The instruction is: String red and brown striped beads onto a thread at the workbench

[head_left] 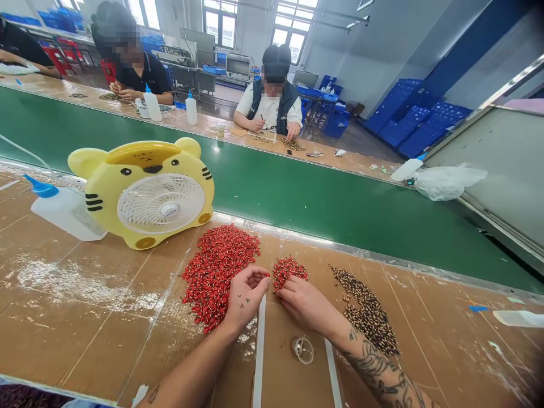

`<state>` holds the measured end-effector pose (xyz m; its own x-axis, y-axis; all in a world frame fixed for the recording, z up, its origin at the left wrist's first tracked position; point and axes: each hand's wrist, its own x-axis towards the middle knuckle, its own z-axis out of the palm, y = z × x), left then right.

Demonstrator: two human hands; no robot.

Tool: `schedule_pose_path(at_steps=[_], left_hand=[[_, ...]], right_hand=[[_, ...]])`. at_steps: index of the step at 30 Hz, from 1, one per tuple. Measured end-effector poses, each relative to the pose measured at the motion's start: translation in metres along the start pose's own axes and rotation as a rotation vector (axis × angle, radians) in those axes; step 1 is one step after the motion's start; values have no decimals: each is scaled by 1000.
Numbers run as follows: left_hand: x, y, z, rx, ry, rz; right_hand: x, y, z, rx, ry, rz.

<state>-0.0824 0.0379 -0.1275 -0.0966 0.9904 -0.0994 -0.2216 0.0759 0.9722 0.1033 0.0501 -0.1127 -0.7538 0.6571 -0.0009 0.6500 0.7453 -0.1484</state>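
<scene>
My left hand (247,297) is closed in a pinch, with a speck of red showing at its fingertips. It is beside a large heap of small red pieces (223,255), which have pale and dark tips. My right hand (304,301) has its fingers bent together at the near edge of a smaller red pile (289,268); what they hold, if anything, is hidden. To the right of that hand spreads a heap of small black-and-gold pieces (368,309). A small clear round dish (303,350) sits between two white strips, below my hands.
A yellow tiger-faced fan (147,192) and a white bottle with a blue nozzle (70,209) stand at left. Beyond the cardboard-covered table runs a green conveyor belt (272,187). Across it, people sit working with small pieces. A plastic bag (446,180) lies at far right.
</scene>
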Motion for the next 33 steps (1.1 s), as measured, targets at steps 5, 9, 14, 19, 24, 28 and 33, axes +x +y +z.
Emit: schedule_pose_path(at_steps=[5, 9, 14, 19, 24, 28, 33], left_hand=[[1, -4, -2, -19, -18, 10], [-1, -7, 0, -23, -44, 12], [-3, -7, 3, -18, -70, 18], [-3, -7, 4, -8, -70, 21], [-3, -8, 6, -1, -88, 17], [-6, -9, 5, 85, -144, 61], [-10, -11, 2, 402, -279, 270]], right_hand=[[-4, 0, -10, 167, 54, 69], [-5, -2, -5, 119, 31, 144], [2, -7, -7, 11, -93, 241], [8, -9, -11, 1, -109, 243], [8, -9, -6, 22, -76, 234], [1, -10, -8, 78, 13, 254], [-15, -9, -10, 374, 270, 284]])
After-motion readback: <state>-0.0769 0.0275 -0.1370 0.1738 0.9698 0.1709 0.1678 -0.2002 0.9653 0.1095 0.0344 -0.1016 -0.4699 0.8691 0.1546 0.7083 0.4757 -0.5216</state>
